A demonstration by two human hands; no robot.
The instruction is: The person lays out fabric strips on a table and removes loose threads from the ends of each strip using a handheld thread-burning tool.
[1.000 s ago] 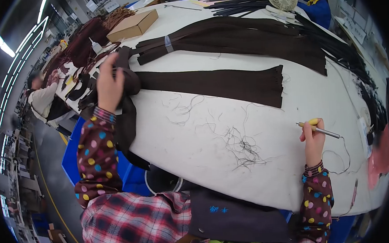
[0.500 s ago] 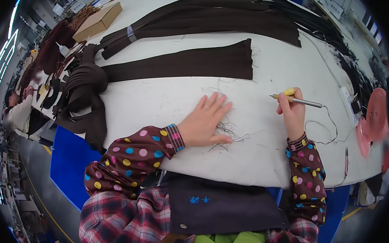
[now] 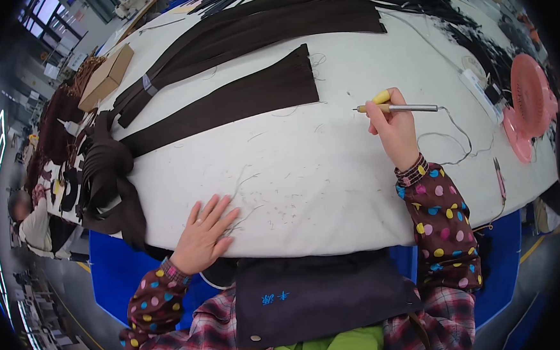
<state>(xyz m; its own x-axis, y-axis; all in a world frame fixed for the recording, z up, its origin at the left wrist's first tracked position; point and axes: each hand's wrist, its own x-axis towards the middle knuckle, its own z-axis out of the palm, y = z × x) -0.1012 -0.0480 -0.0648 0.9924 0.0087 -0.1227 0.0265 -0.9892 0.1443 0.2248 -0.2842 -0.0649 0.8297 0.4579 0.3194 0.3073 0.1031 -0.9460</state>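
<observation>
Clock directions were taken from the middle of the view, with twelve at the far side of a white-topped table [image 3: 358, 189]. At eight o'clock, by the near edge, the left hand [image 3: 205, 234] was laid palm down, its fingers stretched out and slightly parted, with nothing seen in their grasp. Loose dark threads [image 3: 249, 177] were scattered just beyond its fingertips (whether any were pinned beneath the palm could not be told).

At two o'clock a corded pen-shaped tool [image 3: 417, 107] was gripped between the bent fingers of the right hand [image 3: 395, 129], one of them capped by a yellow finger cover [image 3: 381, 96]. The tool's tip was pointed toward nine o'clock, and it was held apart from a dark brown fabric strip [image 3: 237, 100] spread at eleven.

A banded bundle of brown strips [image 3: 251, 26] was stretched out beyond, toward twelve. More strips were heaped in a looped pile [image 3: 106, 163] at nine, and a cardboard box [image 3: 107, 76] was placed at ten. Near three o'clock, a pink fan [image 3: 531, 95] was stood.
</observation>
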